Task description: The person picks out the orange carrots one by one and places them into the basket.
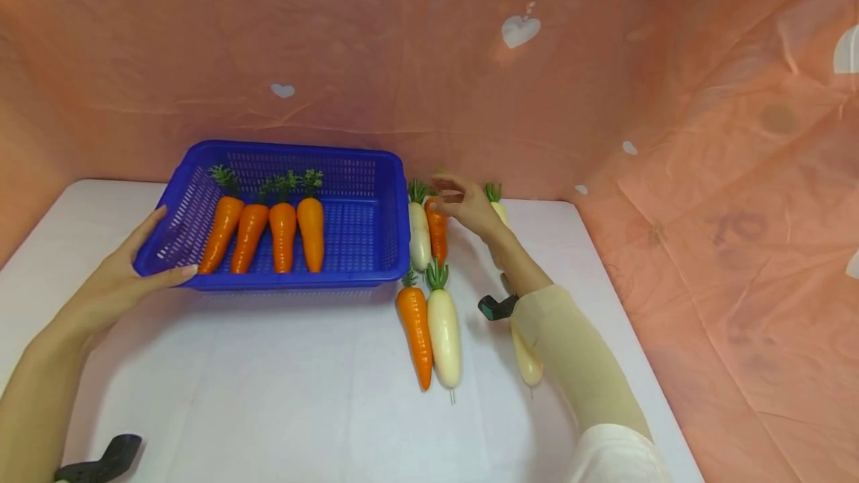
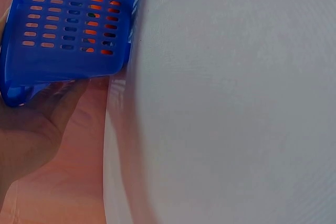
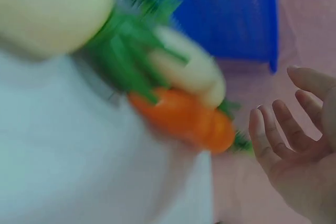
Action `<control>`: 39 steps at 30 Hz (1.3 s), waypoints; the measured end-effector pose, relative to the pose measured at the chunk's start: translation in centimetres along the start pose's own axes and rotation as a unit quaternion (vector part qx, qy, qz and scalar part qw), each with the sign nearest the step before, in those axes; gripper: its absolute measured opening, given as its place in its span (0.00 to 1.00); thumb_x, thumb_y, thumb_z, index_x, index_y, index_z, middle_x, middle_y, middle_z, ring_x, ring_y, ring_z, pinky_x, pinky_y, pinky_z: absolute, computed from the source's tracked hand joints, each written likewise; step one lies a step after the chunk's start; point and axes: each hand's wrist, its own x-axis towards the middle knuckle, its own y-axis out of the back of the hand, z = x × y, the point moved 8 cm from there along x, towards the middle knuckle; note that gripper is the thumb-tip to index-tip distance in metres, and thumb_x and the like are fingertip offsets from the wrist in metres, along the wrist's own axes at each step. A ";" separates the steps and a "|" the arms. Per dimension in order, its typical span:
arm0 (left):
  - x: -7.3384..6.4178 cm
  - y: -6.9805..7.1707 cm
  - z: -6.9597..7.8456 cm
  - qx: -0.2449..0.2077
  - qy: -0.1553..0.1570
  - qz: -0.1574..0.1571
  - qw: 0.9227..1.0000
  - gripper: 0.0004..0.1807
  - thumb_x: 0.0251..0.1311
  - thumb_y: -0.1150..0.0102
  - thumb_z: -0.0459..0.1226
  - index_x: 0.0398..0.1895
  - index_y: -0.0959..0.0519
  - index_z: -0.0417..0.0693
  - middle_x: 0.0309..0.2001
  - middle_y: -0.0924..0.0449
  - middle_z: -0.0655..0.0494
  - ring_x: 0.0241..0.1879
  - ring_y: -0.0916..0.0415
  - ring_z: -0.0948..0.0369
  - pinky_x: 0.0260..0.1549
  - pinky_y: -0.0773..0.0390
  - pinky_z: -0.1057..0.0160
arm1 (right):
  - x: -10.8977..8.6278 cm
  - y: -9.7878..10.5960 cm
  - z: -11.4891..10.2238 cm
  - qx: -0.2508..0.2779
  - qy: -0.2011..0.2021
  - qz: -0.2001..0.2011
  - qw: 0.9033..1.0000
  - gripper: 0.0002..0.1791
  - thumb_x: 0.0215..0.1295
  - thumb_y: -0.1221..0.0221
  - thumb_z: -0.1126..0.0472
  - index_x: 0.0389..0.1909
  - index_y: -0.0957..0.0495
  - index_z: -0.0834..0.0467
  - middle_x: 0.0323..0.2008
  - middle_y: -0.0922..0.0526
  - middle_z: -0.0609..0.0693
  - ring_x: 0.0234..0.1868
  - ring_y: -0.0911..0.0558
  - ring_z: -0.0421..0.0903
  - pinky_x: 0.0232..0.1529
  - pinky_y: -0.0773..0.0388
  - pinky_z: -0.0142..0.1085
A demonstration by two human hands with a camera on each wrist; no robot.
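Note:
My left hand (image 1: 121,282) holds the left front corner of a blue plastic basket (image 1: 356,233), thumb over the rim and fingers round the side. Several orange carrots (image 1: 282,237) with green tops lie side by side in it. Beyond the basket's right end my right hand (image 1: 473,207) hovers by the leafy end of a carrot (image 1: 436,233), fingers loosely bent and nothing in them. In the right wrist view that carrot (image 3: 184,119) lies apart from the fingers, against a white radish (image 3: 191,66).
Nearer on the white table (image 1: 268,393), another carrot (image 1: 415,330) and a white radish (image 1: 444,338) lie together. A further radish (image 1: 527,360) is partly hidden under my right forearm, and a leafy white one (image 1: 498,209) shows behind the right hand. Pink cloth (image 1: 403,58) hangs at the back.

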 end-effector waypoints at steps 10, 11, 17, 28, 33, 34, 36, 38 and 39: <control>-0.1 -0.1 0.0 -0.012 -0.002 -0.001 1.000 0.52 0.69 0.41 0.42 0.78 0.71 0.76 0.77 0.81 0.42 0.73 0.83 0.36 0.64 0.78 0.28 | -0.2 0.4 4.0 -0.027 -0.036 0.052 0.998 0.32 0.61 0.36 0.70 0.68 0.29 0.60 0.65 0.28 0.60 0.62 0.26 0.62 0.53 0.20 0.52; -0.1 -0.1 0.0 -0.013 -0.002 0.000 1.000 0.53 0.68 0.41 0.42 0.78 0.71 0.76 0.77 0.81 0.41 0.74 0.82 0.36 0.64 0.78 0.29 | -0.2 0.3 4.3 -0.031 -0.045 0.049 0.997 0.33 0.61 0.35 0.70 0.69 0.30 0.59 0.66 0.29 0.60 0.62 0.26 0.62 0.53 0.20 0.52; 0.0 -0.1 0.0 -0.004 -0.006 0.006 1.000 0.53 0.68 0.40 0.42 0.78 0.70 0.76 0.78 0.79 0.41 0.74 0.81 0.36 0.65 0.76 0.29 | 0.2 -0.6 5.1 -0.109 -0.086 0.018 0.990 0.41 0.60 0.34 0.67 0.74 0.38 0.55 0.68 0.32 0.62 0.63 0.25 0.59 0.57 0.22 0.46; -0.1 0.0 0.0 0.002 -0.001 0.006 1.000 0.53 0.68 0.40 0.42 0.78 0.70 0.76 0.78 0.79 0.41 0.73 0.81 0.34 0.63 0.75 0.26 | 1.5 -1.1 4.9 -0.208 -0.096 0.013 0.973 0.42 0.52 0.29 0.62 0.71 0.33 0.50 0.63 0.27 0.60 0.60 0.26 0.58 0.58 0.26 0.49; 0.0 -0.2 0.0 0.001 -0.001 0.005 1.000 0.53 0.68 0.40 0.43 0.78 0.70 0.77 0.78 0.78 0.41 0.73 0.79 0.34 0.64 0.74 0.27 | 0.8 0.0 5.0 -0.170 -0.091 0.044 0.980 0.40 0.57 0.32 0.63 0.72 0.35 0.48 0.63 0.28 0.62 0.58 0.24 0.59 0.53 0.22 0.48; 0.0 -0.2 0.0 0.001 0.001 0.006 1.000 0.53 0.67 0.40 0.43 0.78 0.70 0.77 0.78 0.78 0.41 0.74 0.79 0.34 0.64 0.74 0.27 | 0.6 0.4 4.8 -0.163 -0.084 0.054 0.981 0.40 0.58 0.33 0.63 0.72 0.35 0.47 0.63 0.28 0.63 0.57 0.24 0.60 0.52 0.21 0.48; 0.0 -0.2 -0.1 0.000 0.002 0.006 1.000 0.52 0.67 0.40 0.43 0.77 0.69 0.79 0.78 0.78 0.42 0.74 0.80 0.34 0.64 0.75 0.27 | 0.3 1.0 4.3 -0.146 -0.074 0.072 0.984 0.40 0.59 0.34 0.63 0.73 0.35 0.46 0.63 0.28 0.63 0.54 0.22 0.59 0.48 0.19 0.47; -0.1 -0.1 -0.1 0.002 0.004 0.007 1.000 0.52 0.67 0.40 0.44 0.77 0.69 0.80 0.78 0.79 0.42 0.74 0.81 0.35 0.64 0.75 0.27 | -0.1 1.3 3.6 -0.129 -0.068 0.081 0.986 0.40 0.59 0.33 0.64 0.73 0.35 0.45 0.65 0.30 0.62 0.49 0.20 0.58 0.44 0.18 0.46; -0.1 -0.1 -0.1 0.004 0.006 0.007 1.000 0.52 0.67 0.40 0.45 0.77 0.69 0.80 0.78 0.79 0.43 0.74 0.81 0.35 0.64 0.75 0.27 | -0.2 1.3 3.3 -0.117 -0.069 0.079 0.988 0.40 0.60 0.33 0.64 0.73 0.35 0.44 0.66 0.31 0.61 0.47 0.18 0.57 0.43 0.17 0.44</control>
